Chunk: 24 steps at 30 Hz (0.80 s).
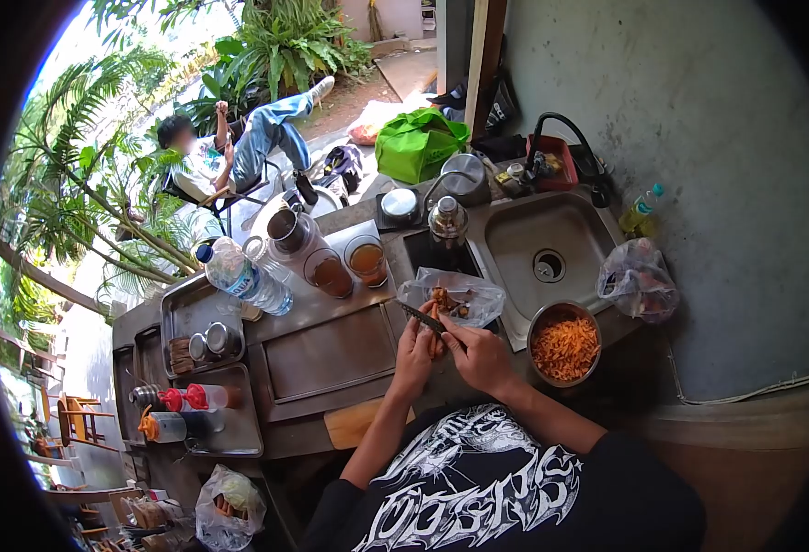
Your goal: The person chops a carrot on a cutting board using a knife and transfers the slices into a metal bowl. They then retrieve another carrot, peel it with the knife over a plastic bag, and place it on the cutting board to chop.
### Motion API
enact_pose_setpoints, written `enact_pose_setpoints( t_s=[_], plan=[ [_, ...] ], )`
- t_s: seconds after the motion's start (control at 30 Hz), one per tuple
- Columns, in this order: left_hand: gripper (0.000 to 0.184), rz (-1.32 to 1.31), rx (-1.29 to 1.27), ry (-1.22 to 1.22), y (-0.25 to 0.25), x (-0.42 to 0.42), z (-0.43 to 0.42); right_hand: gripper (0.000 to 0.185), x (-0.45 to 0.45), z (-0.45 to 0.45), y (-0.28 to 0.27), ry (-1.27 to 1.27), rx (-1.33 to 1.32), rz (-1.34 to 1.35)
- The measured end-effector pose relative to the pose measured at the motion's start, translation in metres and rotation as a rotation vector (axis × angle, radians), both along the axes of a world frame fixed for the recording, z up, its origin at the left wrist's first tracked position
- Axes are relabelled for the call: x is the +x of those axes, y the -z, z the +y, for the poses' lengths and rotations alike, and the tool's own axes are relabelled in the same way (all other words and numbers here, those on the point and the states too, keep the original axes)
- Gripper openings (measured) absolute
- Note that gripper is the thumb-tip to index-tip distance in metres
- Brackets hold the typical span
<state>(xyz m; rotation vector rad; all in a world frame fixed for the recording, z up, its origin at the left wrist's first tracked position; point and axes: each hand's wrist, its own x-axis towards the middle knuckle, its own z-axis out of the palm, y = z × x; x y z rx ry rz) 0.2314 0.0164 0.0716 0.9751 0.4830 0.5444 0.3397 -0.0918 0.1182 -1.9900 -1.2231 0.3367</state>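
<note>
In front of my chest, my left hand (413,357) is closed around an orange carrot (436,345), partly hidden by the fingers. My right hand (480,354) grips a knife (422,317) whose dark, speckled blade lies across the carrot and points up to the left. Just beyond both hands, a clear plastic bag (480,302) lies spread open with brownish-orange scraps in it. To the right of my right hand stands a metal bowl (592,366) holding shredded carrot (565,348).
A steel sink (513,235) is behind the bowl, with a shaker (447,221) at its left. Glasses of brown drink (329,274) and a water bottle (250,278) stand left. Trays (248,432) hold bottles. A person (239,152) reclines beyond the counter.
</note>
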Motion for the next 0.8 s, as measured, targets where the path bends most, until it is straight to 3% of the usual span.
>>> enact_pose_setpoints(
  t_s=[0.3,0.4,0.8],
  plan=[
    [0.042,-0.025,-0.076,-0.017,-0.008,0.001,-0.007,0.037,0.005,0.004,0.005,0.043,0.013,-0.071],
    [0.041,0.086,0.027,0.011,-0.005,0.002,-0.012,0.037,0.007,0.006,0.005,0.081,0.009,-0.066],
    [0.039,-0.043,-0.043,-0.025,0.003,0.003,-0.010,0.037,0.004,0.002,0.010,0.079,0.003,-0.075]
  ],
)
